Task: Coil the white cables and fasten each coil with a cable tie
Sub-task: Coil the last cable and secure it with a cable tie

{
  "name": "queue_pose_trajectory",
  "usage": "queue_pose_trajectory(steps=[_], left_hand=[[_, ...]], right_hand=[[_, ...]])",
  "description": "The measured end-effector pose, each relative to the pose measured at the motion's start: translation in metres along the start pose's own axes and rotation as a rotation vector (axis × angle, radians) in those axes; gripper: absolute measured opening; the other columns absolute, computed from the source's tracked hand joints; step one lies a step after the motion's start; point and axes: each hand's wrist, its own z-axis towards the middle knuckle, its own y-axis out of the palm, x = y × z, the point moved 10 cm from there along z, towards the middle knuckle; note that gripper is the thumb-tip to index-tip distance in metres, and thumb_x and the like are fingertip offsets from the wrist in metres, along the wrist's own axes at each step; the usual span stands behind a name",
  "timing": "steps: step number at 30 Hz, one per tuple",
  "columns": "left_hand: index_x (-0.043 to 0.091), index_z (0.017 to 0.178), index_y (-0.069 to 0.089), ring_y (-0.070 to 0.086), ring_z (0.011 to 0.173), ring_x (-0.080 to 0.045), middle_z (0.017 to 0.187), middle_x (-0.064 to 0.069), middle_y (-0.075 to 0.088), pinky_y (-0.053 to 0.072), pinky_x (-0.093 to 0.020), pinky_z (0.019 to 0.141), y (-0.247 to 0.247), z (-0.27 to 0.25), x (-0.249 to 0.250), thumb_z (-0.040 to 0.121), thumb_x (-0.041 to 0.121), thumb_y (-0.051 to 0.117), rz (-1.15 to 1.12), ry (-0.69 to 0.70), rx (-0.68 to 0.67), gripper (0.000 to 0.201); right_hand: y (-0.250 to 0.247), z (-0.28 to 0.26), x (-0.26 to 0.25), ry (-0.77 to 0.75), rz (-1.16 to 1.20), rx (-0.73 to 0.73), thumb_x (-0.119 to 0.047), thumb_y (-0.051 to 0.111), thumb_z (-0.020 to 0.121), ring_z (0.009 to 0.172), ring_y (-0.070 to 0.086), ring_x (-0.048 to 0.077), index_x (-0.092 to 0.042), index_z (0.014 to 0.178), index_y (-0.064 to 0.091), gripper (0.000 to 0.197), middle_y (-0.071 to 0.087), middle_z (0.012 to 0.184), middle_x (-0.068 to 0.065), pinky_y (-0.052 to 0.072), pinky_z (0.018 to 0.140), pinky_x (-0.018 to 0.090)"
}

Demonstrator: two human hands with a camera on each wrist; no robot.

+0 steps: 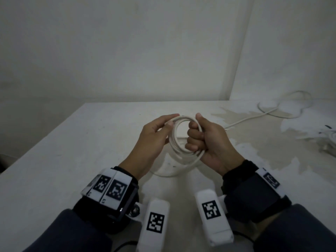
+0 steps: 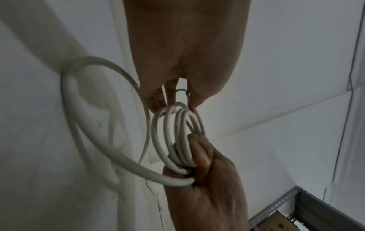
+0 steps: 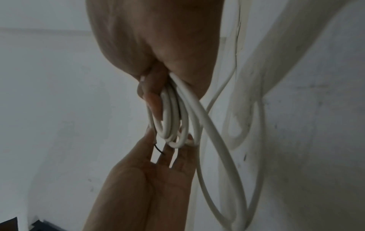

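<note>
The left hand [image 1: 154,135] steadies the coil's [image 1: 181,137] left edge, its nearly straight fingers [image 3: 171,154] against the loops; a thin dark tie [image 2: 182,92] sits at its fingertips. Right of it, the right hand [image 1: 205,139] grips the coil's other side in a closed fist, thumb up. The slack cable [image 1: 163,171] drops beneath both hands onto the table [image 1: 72,160]. Far right of the right hand lie a loose cable [image 1: 272,113] and another bundle [image 1: 329,137], too blurred to make out.

To do this well, I judge: keep the fist firm so loops stay stacked, gather the remaining slack first, then wrap the tie across every strand.

No readable writing; only square black-and-white markers [image 1: 211,210] on the wrist gear.
</note>
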Motion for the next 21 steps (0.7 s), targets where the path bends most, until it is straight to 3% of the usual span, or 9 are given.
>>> queue_pose_trajectory(steps=[3, 6, 8, 10, 12, 14, 16, 19, 21], left_hand=[[0.023, 0.112, 0.068, 0.063, 0.101, -0.013, 0.113, 0.003, 0.067, 0.051, -0.024, 0.084, -0.003, 0.0, -0.004, 0.099, 0.02, 0.05, 0.049, -0.035, 0.027, 0.023], [0.009, 0.084, 0.069, 0.059, 0.065, -0.013, 0.077, -0.006, 0.062, 0.049, -0.018, 0.053, 0.001, -0.008, -0.008, 0.099, 0.022, 0.049, 0.0, -0.188, -0.026, 0.028], [0.004, 0.075, 0.068, 0.057, 0.047, -0.013, 0.063, -0.008, 0.063, 0.045, -0.018, 0.043, 0.028, -0.029, -0.021, 0.099, 0.035, 0.044, 0.057, -0.431, -0.327, 0.046], [0.001, 0.092, 0.07, 0.064, 0.051, -0.014, 0.072, -0.012, 0.07, 0.048, -0.018, 0.045, 0.051, -0.062, -0.037, 0.096, 0.053, 0.032, 0.233, -0.644, -0.682, 0.065], [-0.002, 0.112, 0.064, 0.07, 0.065, -0.019, 0.09, -0.016, 0.072, 0.053, -0.021, 0.052, 0.055, -0.075, -0.046, 0.092, 0.062, 0.026, 0.233, -0.763, -0.762, 0.077], [-0.005, 0.118, 0.059, 0.072, 0.075, -0.024, 0.1, -0.017, 0.072, 0.058, -0.026, 0.059, 0.051, -0.065, -0.05, 0.093, 0.06, 0.032, 0.071, -0.789, -0.584, 0.074], [-0.004, 0.116, 0.057, 0.073, 0.08, -0.028, 0.107, -0.017, 0.071, 0.061, -0.031, 0.064, 0.043, -0.045, -0.049, 0.097, 0.044, 0.044, -0.18, -0.709, -0.32, 0.052], [0.001, 0.102, 0.054, 0.073, 0.074, -0.024, 0.104, -0.018, 0.069, 0.06, -0.035, 0.066, 0.009, -0.016, -0.04, 0.101, 0.015, 0.043, -0.511, -0.444, 0.093, 0.018], [0.002, 0.094, 0.05, 0.073, 0.068, -0.021, 0.098, -0.019, 0.067, 0.061, -0.031, 0.061, -0.018, -0.008, -0.033, 0.103, 0.009, 0.036, -0.576, -0.302, 0.262, 0.019]], right_hand=[[-0.016, 0.001, -0.017, -0.071, 0.078, 0.079, -0.036, 0.033, 0.103, 0.028, 0.018, 0.007, -0.014, 0.066, 0.039, 0.044, 0.023, 0.039, -0.007, 0.025, 0.032, 0.017], [-0.034, -0.002, -0.035, -0.154, 0.209, 0.152, -0.035, 0.032, 0.104, 0.028, 0.018, 0.007, -0.014, 0.065, 0.039, 0.044, 0.022, 0.039, -0.007, 0.025, 0.032, 0.016], [-0.041, -0.004, -0.042, -0.2, 0.288, 0.171, -0.035, 0.031, 0.104, 0.028, 0.018, 0.007, -0.015, 0.066, 0.039, 0.044, 0.022, 0.039, -0.007, 0.026, 0.033, 0.016], [-0.041, -0.005, -0.043, -0.22, 0.341, 0.163, -0.035, 0.031, 0.104, 0.029, 0.018, 0.007, -0.015, 0.065, 0.039, 0.045, 0.022, 0.039, -0.007, 0.027, 0.035, 0.016], [-0.035, -0.005, -0.041, -0.218, 0.376, 0.127, -0.036, 0.031, 0.104, 0.03, 0.018, 0.008, -0.015, 0.064, 0.04, 0.045, 0.022, 0.04, -0.007, 0.028, 0.036, 0.016], [-0.027, -0.005, -0.038, -0.207, 0.39, 0.083, -0.036, 0.031, 0.104, 0.03, 0.019, 0.008, -0.014, 0.064, 0.04, 0.046, 0.023, 0.04, -0.007, 0.03, 0.037, 0.017], [-0.02, -0.005, -0.035, -0.195, 0.386, 0.044, -0.035, 0.03, 0.104, 0.03, 0.019, 0.007, -0.015, 0.064, 0.041, 0.046, 0.023, 0.04, -0.007, 0.031, 0.037, 0.018], [-0.016, -0.004, -0.028, -0.155, 0.364, 0.01, -0.035, 0.03, 0.103, 0.031, 0.02, 0.007, -0.015, 0.066, 0.043, 0.045, 0.025, 0.041, -0.006, 0.032, 0.039, 0.018], [-0.014, -0.003, -0.022, -0.118, 0.341, -0.01, -0.035, 0.031, 0.103, 0.031, 0.02, 0.007, -0.014, 0.066, 0.043, 0.044, 0.025, 0.041, -0.006, 0.032, 0.039, 0.019]])
